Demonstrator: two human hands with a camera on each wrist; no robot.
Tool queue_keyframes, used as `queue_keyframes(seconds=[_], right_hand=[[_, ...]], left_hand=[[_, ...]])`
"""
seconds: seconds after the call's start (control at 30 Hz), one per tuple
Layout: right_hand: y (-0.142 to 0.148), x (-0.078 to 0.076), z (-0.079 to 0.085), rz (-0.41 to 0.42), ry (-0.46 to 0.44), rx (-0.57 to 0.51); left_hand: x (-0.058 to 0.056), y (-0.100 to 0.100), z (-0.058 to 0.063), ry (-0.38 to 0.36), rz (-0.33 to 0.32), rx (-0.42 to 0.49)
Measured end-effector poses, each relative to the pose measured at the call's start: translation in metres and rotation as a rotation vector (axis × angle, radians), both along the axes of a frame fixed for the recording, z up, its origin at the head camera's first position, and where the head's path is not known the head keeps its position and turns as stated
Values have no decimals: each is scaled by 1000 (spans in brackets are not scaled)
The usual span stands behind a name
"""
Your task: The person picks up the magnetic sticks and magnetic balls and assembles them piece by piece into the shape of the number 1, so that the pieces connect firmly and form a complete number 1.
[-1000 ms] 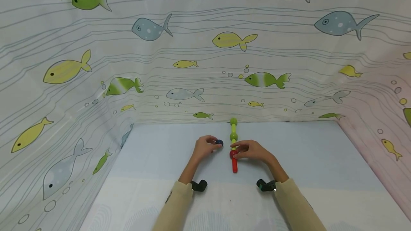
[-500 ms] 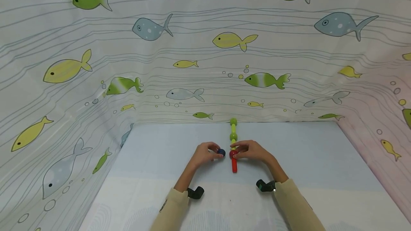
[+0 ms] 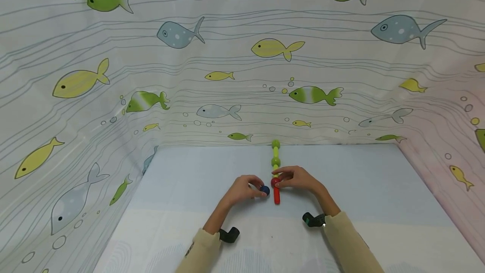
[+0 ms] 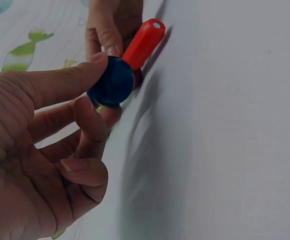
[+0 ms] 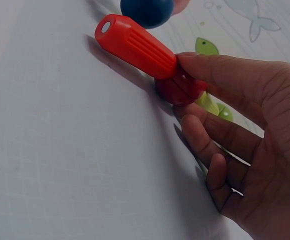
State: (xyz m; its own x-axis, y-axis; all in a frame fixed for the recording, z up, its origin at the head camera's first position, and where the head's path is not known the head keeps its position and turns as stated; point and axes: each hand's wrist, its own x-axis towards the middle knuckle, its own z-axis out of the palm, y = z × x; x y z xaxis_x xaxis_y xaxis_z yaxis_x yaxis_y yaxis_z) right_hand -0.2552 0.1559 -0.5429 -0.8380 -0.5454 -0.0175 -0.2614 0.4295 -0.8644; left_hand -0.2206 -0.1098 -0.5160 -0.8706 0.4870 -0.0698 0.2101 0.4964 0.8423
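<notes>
Between thumb and fingers my left hand (image 3: 244, 189) pinches a dark blue ball (image 4: 113, 81), just left of the chain. My right hand (image 3: 297, 178) grips a red ball (image 5: 181, 89) with thumb and fingertips. From that ball a ribbed red rod (image 5: 137, 46) points toward me, its free end showing a small pale disc. Away from me, beyond the red ball, the chain runs on through yellow-green rods (image 3: 275, 152) and green balls (image 3: 275, 161) in a straight line. In the left wrist view the blue ball overlaps the near part of the red rod.
A white and pale blue cloth (image 3: 182, 180) covers the tabletop. Behind and at both sides rises a fish-patterned sheet (image 3: 242, 92); the far green ball lies right at its foot. A black wrist camera (image 3: 229, 235) sits on the left wrist, another black wrist camera (image 3: 313, 219) on the right.
My left hand has brought the blue ball toward me and slightly right, from beside the yellow-green rod to beside the red rod. My right hand and the chain have stayed in place.
</notes>
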Motion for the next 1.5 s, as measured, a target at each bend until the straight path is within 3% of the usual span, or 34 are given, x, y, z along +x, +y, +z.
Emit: queue_keyframes(seconds=[0.4, 0.6, 1.1, 1.5], right_hand=[[-1, 2, 1, -13, -9, -6], [-2, 2, 1, -10, -5, -8], [-2, 3, 1, -14, -7, -9], [-1, 2, -1, -23, -14, -15]], left_hand=[[15, 9, 1, 30, -128, -37], [21, 12, 0, 15, -153, -23], [32, 21, 0, -18, -127, -46], [40, 30, 2, 46, -96, -143]])
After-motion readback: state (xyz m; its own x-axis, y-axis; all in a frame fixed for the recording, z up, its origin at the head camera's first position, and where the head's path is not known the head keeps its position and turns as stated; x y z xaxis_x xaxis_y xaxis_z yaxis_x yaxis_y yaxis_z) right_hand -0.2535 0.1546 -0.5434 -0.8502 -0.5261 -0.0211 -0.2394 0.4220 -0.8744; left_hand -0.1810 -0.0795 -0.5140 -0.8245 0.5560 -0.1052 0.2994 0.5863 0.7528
